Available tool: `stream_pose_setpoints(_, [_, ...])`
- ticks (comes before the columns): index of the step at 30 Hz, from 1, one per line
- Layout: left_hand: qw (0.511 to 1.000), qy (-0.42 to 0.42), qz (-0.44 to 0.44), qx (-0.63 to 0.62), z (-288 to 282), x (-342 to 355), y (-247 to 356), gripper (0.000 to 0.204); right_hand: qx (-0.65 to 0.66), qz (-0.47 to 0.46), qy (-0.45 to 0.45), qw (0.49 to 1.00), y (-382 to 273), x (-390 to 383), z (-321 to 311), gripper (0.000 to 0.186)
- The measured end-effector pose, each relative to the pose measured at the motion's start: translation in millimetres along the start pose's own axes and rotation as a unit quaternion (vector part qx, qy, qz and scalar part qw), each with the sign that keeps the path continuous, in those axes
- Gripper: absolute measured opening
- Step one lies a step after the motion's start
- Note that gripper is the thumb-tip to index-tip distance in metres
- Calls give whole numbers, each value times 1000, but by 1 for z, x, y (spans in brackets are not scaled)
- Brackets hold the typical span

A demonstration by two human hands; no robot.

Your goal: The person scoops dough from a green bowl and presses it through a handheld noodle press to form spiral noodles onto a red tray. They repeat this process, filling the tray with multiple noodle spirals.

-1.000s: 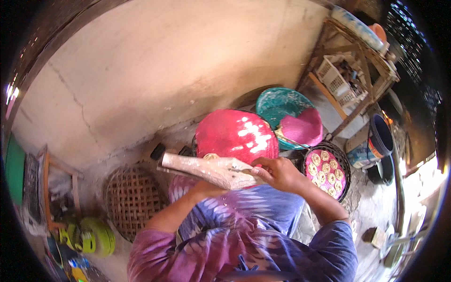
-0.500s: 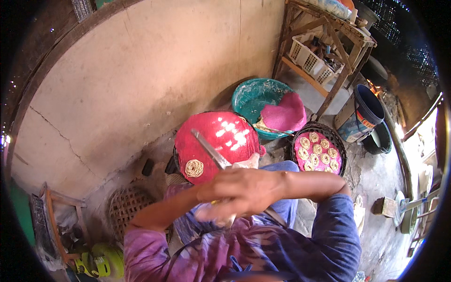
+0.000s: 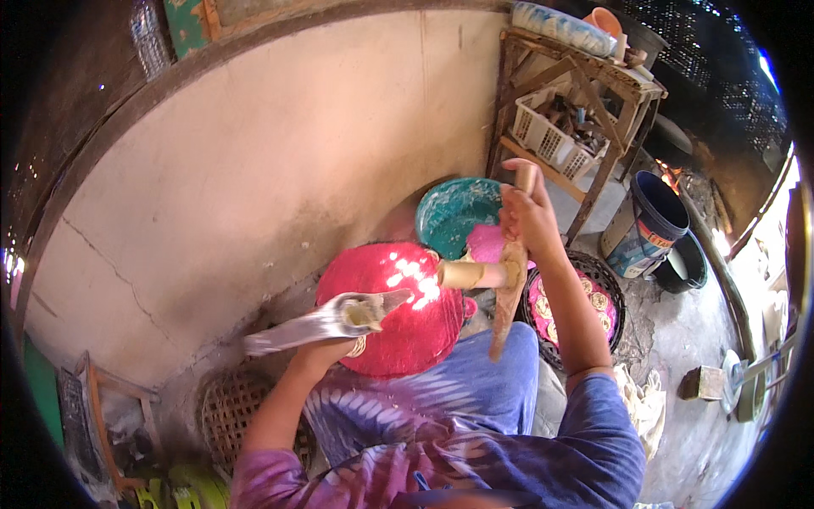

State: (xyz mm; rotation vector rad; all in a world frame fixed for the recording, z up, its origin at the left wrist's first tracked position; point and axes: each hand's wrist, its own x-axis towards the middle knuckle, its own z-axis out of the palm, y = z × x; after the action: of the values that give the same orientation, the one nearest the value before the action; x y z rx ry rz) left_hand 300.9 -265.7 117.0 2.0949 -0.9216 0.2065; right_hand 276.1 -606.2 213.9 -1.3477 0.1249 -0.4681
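Note:
My left hand (image 3: pixel 331 349) is closed under a pale wooden press body (image 3: pixel 292 331), a long bar with a round cup whose opening shows some dough-like paste. My right hand (image 3: pixel 530 216) grips one end of a wooden press plunger (image 3: pixel 475 274), a long bar with a short thick cylinder sticking out toward the left. The two press parts are apart. Below them a round tray with a red surface (image 3: pixel 373 288) rests by my knees. Beside my left wrist a coiled strand rosette (image 3: pixel 359 346) lies on it, partly hidden by that hand.
A teal basin (image 3: pixel 458 212) with pink material stands beyond the tray. Right of it, a dark woven basket (image 3: pixel 623 271) holds several coiled rosettes on pink. Farther right stand a bucket (image 3: pixel 649 216) and a wooden block (image 3: pixel 702 383). A wooden rack (image 3: pixel 585 110) stands behind.
My hands, crossed close together near my lap before, are now apart. The left has gone left with the press body, the right forward and right with the plunger. The view has shifted slightly.

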Motion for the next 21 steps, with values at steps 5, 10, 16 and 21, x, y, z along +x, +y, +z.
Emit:
stream_pose_setpoints(5, [757, 148, -224, -596, 52, 10, -10, 27, 252, -112, 173, 945, 36, 21, -29, 34])
stream_pose_setpoints(10, [750, 352, -168, -534, 69, 68, 7, 39, 415, -52, 106, 902, 127, 27, 21, 27])
stream_pose_setpoints(16, [798, 413, -38, -438, -53, 78, -40, 38, -686, 88, -63, 720, 218, 72, -81, 38])
stream_pose_setpoints(21, [852, 465, -180, -163, -128, 5, -70, 45, -791, 134, -180, 569, 281, 81, -136, 26])
